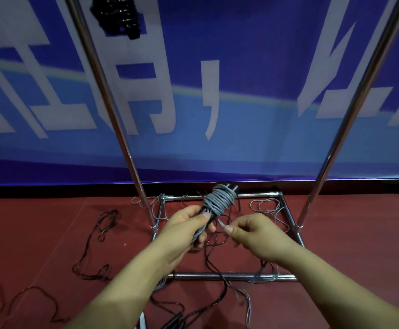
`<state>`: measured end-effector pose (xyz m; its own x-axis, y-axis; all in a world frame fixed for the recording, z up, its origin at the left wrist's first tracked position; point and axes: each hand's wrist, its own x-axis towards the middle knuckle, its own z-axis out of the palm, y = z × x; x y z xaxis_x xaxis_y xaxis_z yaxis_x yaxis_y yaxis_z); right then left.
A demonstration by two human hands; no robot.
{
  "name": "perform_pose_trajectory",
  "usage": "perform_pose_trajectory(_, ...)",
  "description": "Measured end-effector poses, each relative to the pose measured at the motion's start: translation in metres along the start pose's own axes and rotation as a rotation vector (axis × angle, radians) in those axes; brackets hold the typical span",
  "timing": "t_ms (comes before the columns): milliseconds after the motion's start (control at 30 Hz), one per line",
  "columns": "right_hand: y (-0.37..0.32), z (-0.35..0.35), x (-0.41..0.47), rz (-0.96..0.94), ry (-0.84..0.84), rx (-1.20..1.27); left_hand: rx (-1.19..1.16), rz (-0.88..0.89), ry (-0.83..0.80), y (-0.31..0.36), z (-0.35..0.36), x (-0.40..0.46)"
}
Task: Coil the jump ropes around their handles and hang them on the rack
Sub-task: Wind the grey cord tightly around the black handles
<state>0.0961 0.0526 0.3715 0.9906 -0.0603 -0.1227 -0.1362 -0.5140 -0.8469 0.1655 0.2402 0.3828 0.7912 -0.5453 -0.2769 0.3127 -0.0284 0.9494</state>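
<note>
Head view is taken up mostly by a dark red floor [39,233], matte and a bit scuffed, with a big blue banner [241,55] carrying blurred white lettering stretched behind the rack [227,277]. That rack is made of shiny chrome tubing: two slanted uprights and a rectangular base frame laid flat on the floor. A black coiled bundle [120,17] can be seen hanging high near the left upright, glossy and out of focus.

A grey jump rope [218,200] is held over the middle of the rack base. Its thin cord is wound in tight rounds around two dark handles, whose ends stick out past the coil toward the banner. The lower part of the handles is gripped by the left hand [184,231], fingers curled around, thumb pressed on top. A loose end of the grey cord is pinched between thumb and forefinger of the right hand [253,236], just beside the coil.

Thin black cords [94,264] are sprawled in loose loops left of the rack, and pale grey cords [268,207] are tangled inside and around its base.
</note>
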Motion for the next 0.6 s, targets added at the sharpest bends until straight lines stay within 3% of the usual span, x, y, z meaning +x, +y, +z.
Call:
perform_pose_trajectory(67, -0.005, 0.004, 0.000, -0.044, 0.013, -0.203, 0.030, 0.007, 0.086, -0.004, -0.002, 0.005)
perform_pose_trajectory(200, -0.011, 0.009, -0.001, -0.098, 0.005, -0.361, 0.168, 0.033, 0.189, -0.013, -0.007, 0.014)
perform_pose_trajectory(600, -0.004, 0.009, 0.000, -0.111, 0.013, -0.404, 0.577, 0.079, 0.381, -0.024, -0.014, 0.029)
